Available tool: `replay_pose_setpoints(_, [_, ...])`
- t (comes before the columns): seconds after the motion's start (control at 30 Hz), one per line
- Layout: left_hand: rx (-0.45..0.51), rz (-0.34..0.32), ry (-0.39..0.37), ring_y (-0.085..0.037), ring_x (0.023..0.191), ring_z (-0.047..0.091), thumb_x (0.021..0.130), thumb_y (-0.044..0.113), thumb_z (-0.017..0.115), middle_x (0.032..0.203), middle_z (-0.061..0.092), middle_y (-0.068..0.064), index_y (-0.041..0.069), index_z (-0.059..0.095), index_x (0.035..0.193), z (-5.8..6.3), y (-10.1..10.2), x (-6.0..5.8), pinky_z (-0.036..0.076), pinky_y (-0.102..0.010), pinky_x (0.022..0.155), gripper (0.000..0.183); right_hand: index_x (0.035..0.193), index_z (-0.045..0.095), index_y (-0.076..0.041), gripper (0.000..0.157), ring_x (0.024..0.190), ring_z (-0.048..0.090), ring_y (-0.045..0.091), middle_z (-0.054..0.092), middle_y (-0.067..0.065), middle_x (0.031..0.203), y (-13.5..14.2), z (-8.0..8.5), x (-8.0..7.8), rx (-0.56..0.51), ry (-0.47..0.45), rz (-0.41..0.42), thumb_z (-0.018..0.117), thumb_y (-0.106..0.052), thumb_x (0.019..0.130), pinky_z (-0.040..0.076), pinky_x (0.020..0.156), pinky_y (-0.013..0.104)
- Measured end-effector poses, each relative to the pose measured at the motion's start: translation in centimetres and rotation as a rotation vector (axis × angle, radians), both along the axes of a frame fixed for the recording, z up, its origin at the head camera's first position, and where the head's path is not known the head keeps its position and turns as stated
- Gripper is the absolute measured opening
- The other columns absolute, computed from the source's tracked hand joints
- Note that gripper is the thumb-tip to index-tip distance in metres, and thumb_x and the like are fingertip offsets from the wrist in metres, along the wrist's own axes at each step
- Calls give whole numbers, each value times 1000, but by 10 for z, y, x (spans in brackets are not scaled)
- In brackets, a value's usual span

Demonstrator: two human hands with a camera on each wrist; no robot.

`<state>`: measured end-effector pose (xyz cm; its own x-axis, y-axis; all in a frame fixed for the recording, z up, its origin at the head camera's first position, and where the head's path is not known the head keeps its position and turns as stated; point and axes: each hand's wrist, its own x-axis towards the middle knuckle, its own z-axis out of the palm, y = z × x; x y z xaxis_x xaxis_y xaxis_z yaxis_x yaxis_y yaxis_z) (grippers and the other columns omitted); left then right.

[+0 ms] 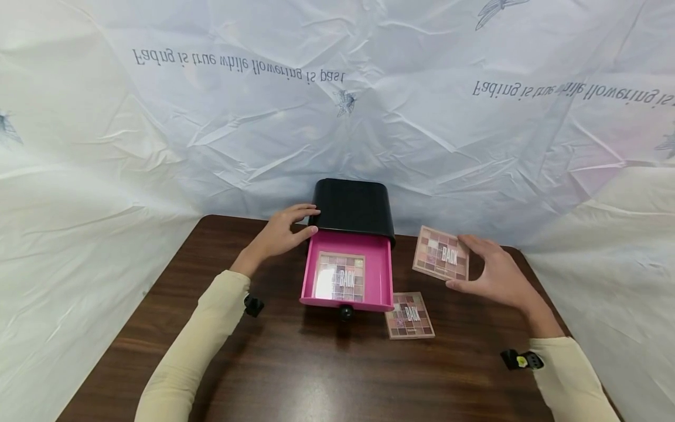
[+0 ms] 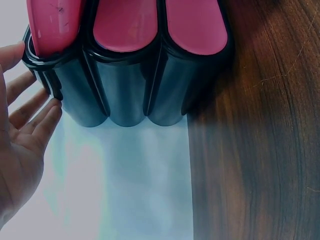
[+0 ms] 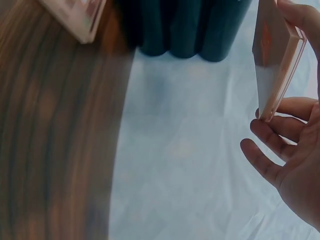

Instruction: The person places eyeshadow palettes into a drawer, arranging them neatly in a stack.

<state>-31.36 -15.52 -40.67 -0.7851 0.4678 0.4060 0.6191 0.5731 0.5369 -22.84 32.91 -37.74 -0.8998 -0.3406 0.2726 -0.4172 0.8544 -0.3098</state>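
Observation:
A black drawer unit [image 1: 352,205] stands at the back of the table, its pink top drawer [image 1: 378,264] pulled out. In that drawer lies an eyeshadow palette [image 1: 341,280] with a clear lid marked "BACK". My left hand [image 1: 282,235] touches the unit's left side near the top, fingers extended. To the right of the drawer, my right hand [image 1: 490,269] pinches a second palette [image 1: 433,253] by its right edge, thumb below and fingers above. The right wrist view shows this palette [image 3: 275,65] edge-on in the fingers. A third palette [image 1: 410,323] lies on the table beside the drawer front.
The left wrist view shows two lower pink drawers [image 2: 126,25] pushed in. A black knob [image 1: 345,312] sticks out from the open drawer. White sheeting [image 1: 295,129] hangs close behind the dark wooden table [image 1: 316,375]. Black wrist devices [image 1: 254,305] sit below both wrists.

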Motion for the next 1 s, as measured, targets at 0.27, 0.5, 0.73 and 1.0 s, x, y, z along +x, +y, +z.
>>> replay_pose_setpoints(0.27, [5, 2, 1, -35, 130, 58, 101, 42, 64, 153, 50, -7, 16, 60, 145, 0, -1, 0, 46, -52, 108, 51, 154, 45, -4, 113, 137, 41, 48, 48, 25, 151, -33, 13, 5, -17, 58, 69, 93, -54, 65, 39, 101, 70])
replay_pose_setpoints(0.5, [-3, -1, 10, -35, 129, 58, 101, 41, 64, 153, 50, -8, 16, 60, 145, -1, 0, -2, 46, -53, 109, 51, 156, 43, -10, 114, 139, 40, 44, 47, 20, 153, -61, 17, 5, -33, 51, 136, 92, -56, 64, 37, 104, 70])
replay_pose_setpoints(0.73, [-3, -1, 0, -36, 130, 58, 101, 40, 64, 153, 50, -7, 17, 59, 146, -1, -1, -2, 46, -53, 108, 50, 157, 42, -16, 115, 144, 35, 40, 41, 16, 158, -88, 17, 3, -60, 10, 186, 91, -61, 64, 36, 106, 71])
replay_pose_setpoints(1.0, [-23, 14, 0, -33, 130, 58, 101, 42, 63, 154, 49, -7, 18, 59, 146, 0, -1, -2, 47, -52, 108, 51, 157, 42, -13, 115, 144, 36, 35, 41, 15, 159, -118, 14, 0, -52, 4, 257, 88, -65, 65, 39, 107, 66])
